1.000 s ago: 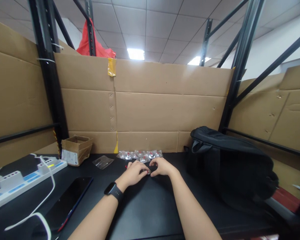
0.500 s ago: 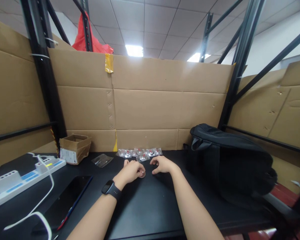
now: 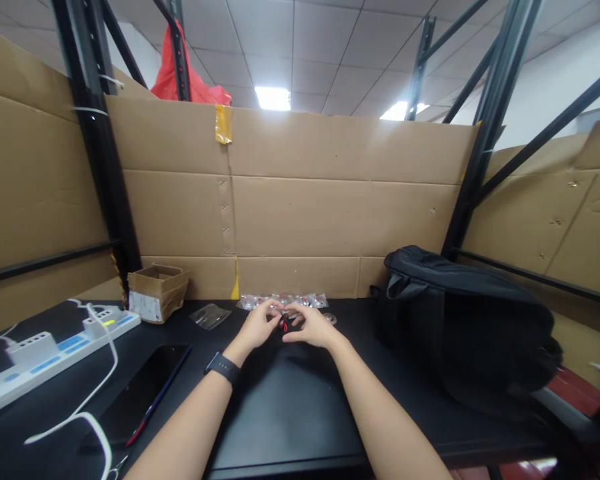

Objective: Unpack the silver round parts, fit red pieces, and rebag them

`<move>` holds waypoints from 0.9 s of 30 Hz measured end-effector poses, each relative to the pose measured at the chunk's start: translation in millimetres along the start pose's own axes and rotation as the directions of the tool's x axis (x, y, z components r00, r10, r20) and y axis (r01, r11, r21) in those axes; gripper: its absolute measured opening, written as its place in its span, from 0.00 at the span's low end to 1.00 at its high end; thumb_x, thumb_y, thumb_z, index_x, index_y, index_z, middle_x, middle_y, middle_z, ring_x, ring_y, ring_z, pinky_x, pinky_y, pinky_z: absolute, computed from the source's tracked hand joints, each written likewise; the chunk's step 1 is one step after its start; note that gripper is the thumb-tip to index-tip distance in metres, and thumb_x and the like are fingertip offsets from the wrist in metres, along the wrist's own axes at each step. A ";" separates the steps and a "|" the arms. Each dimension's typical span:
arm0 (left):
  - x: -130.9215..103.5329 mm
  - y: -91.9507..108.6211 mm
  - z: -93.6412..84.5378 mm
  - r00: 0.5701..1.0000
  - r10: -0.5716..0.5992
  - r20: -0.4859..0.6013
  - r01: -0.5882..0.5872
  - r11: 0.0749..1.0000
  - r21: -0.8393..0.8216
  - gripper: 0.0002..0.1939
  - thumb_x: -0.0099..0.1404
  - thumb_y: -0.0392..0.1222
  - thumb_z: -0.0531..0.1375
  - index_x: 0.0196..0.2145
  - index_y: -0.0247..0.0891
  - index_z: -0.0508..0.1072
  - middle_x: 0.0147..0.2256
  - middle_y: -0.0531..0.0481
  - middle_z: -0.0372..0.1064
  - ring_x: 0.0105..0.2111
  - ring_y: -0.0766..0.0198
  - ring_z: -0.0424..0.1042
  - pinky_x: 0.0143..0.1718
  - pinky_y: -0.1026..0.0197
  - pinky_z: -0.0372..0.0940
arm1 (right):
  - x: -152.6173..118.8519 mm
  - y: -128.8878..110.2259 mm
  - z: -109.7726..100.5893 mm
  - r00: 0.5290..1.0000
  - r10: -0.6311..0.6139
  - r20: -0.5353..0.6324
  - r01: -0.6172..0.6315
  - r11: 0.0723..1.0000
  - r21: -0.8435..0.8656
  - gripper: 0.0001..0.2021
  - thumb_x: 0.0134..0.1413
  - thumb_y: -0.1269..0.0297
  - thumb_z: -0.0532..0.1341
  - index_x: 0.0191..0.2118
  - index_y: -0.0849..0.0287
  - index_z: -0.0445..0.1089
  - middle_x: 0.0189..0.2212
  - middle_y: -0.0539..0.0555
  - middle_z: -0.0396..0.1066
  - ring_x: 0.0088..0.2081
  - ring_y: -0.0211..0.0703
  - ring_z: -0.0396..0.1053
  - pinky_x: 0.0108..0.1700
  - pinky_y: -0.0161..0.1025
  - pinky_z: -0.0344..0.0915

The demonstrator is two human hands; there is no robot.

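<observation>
My left hand (image 3: 261, 325) is closed, its fingertips pinching a small black-and-red piece (image 3: 285, 325), too small to name. On the other side of that piece is my right hand (image 3: 314, 327), fingers curled to it and thumb held lower; the fingertips of both hands meet. Just behind the right hand a small round disc (image 3: 331, 319) lies on the black desk (image 3: 290, 413). Beyond both hands runs a row of clear-wrapped round items (image 3: 317, 301) with red marks, partly covered by my fingers.
An empty-looking clear bag (image 3: 210, 316) and an open cardboard box (image 3: 159, 293) stand at left, near a white power strip (image 3: 63, 353) with cables and a dark tablet (image 3: 143, 393). At right sits a black backpack (image 3: 470, 327). Cardboard panels (image 3: 300, 213) wall off the back.
The round disc that was in my left hand now lies beyond my right hand. Both hands have come together around the black-and-red piece. The view has shifted slightly.
</observation>
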State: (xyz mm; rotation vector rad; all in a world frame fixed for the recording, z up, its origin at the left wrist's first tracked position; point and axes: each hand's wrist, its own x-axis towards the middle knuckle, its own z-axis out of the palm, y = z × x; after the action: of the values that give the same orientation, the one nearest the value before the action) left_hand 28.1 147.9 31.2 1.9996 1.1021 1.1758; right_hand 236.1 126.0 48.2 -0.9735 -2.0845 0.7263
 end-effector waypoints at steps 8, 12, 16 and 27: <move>3.1 -2.6 13.2 0.993 -0.012 -0.114 -0.022 0.957 -0.291 0.15 0.58 0.41 0.63 0.42 0.41 0.66 0.31 0.50 0.76 0.37 0.59 0.78 0.44 0.57 0.68 | 6.4 -16.5 24.1 0.966 -0.127 -0.224 0.119 0.992 -0.049 0.23 0.45 0.67 0.69 0.50 0.54 0.70 0.45 0.53 0.76 0.40 0.43 0.76 0.46 0.41 0.71; 5.6 -0.4 10.4 0.964 -0.157 -0.215 0.052 0.904 -0.424 0.22 0.54 0.45 0.68 0.43 0.40 0.64 0.31 0.49 0.76 0.33 0.60 0.78 0.40 0.59 0.68 | 8.0 -21.5 33.3 0.943 -0.123 -0.310 0.122 0.992 -0.023 0.20 0.46 0.68 0.66 0.48 0.55 0.67 0.43 0.52 0.75 0.41 0.43 0.75 0.44 0.38 0.71; 7.5 -5.9 -11.7 0.887 -0.319 -0.335 0.163 0.893 -0.420 0.24 0.53 0.46 0.69 0.44 0.39 0.65 0.34 0.45 0.78 0.34 0.58 0.77 0.38 0.59 0.67 | 7.0 -22.0 23.4 0.953 -0.127 -0.274 0.120 0.992 -0.042 0.22 0.44 0.68 0.65 0.49 0.55 0.66 0.40 0.51 0.75 0.35 0.40 0.74 0.40 0.36 0.70; -8.2 -15.1 -41.5 0.958 -0.244 -0.151 0.285 0.753 0.593 0.07 0.65 0.42 0.57 0.37 0.46 0.76 0.42 0.48 0.79 0.47 0.52 0.74 0.51 0.47 0.56 | -12.7 43.3 -55.0 0.883 0.282 -0.376 -0.430 0.807 -0.405 0.15 0.41 0.69 0.70 0.40 0.57 0.78 0.38 0.56 0.77 0.41 0.48 0.74 0.44 0.38 0.65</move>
State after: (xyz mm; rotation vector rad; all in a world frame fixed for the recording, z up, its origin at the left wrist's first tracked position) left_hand -16.6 150.9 34.8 2.1549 1.9256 0.7871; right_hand 302.9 150.1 44.7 -1.6820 -1.8533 0.2011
